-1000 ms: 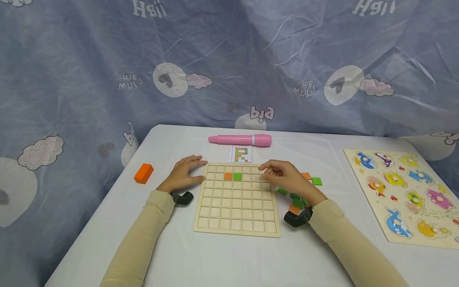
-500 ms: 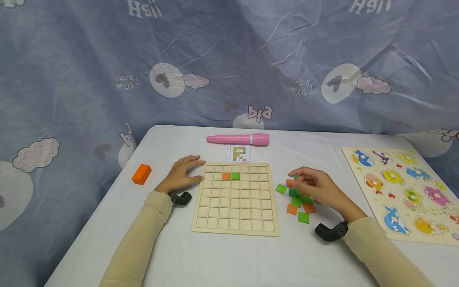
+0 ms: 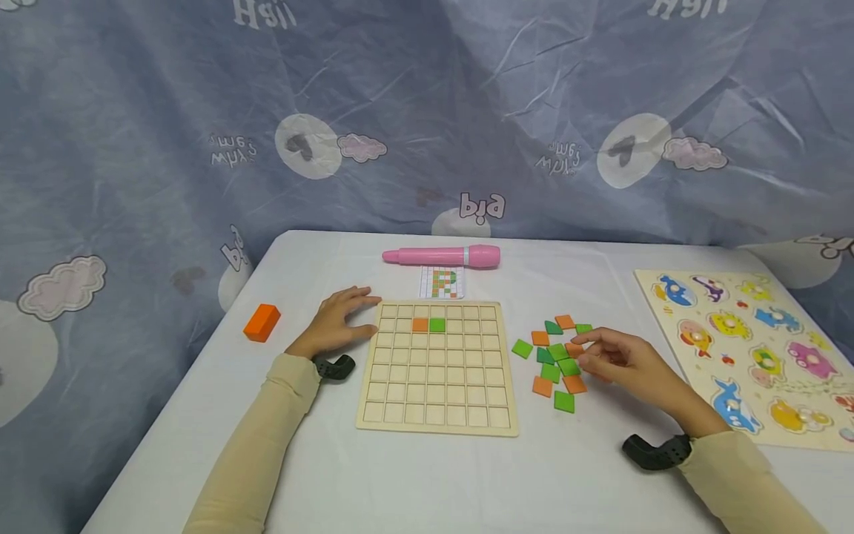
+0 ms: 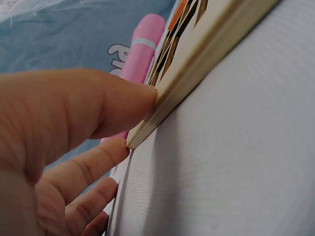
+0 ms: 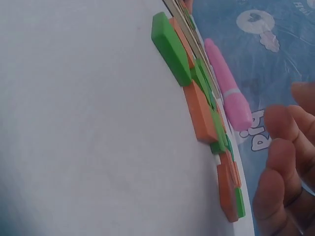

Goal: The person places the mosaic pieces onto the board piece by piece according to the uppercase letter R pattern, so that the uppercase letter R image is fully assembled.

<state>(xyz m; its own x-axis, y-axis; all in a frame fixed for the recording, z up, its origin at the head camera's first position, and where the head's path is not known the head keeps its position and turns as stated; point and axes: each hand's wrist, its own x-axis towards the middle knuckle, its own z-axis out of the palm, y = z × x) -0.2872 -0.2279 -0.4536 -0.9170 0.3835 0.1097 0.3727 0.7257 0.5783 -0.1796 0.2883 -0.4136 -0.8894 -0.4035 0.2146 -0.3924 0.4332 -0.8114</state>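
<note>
A wooden grid board lies mid-table, with one orange tile and one green tile side by side in its cells. My left hand is at the board's upper left edge. In the left wrist view, its thumb touches the board edge, fingers spread. My right hand hovers at the right side of a loose pile of green and orange tiles. Its fingers are loosely bent, and no tile shows between them. In the right wrist view, the fingers stand apart from the tiles.
A card with a coloured letter pattern lies beyond the board, below a pink pen-like stick. An orange block sits at the left. An animal puzzle board lies at the right, near my right forearm.
My right hand has moved right, from over the board's upper right corner to the right side of the tile pile, uncovering the tiles. The left hand has stayed at the board edge.
</note>
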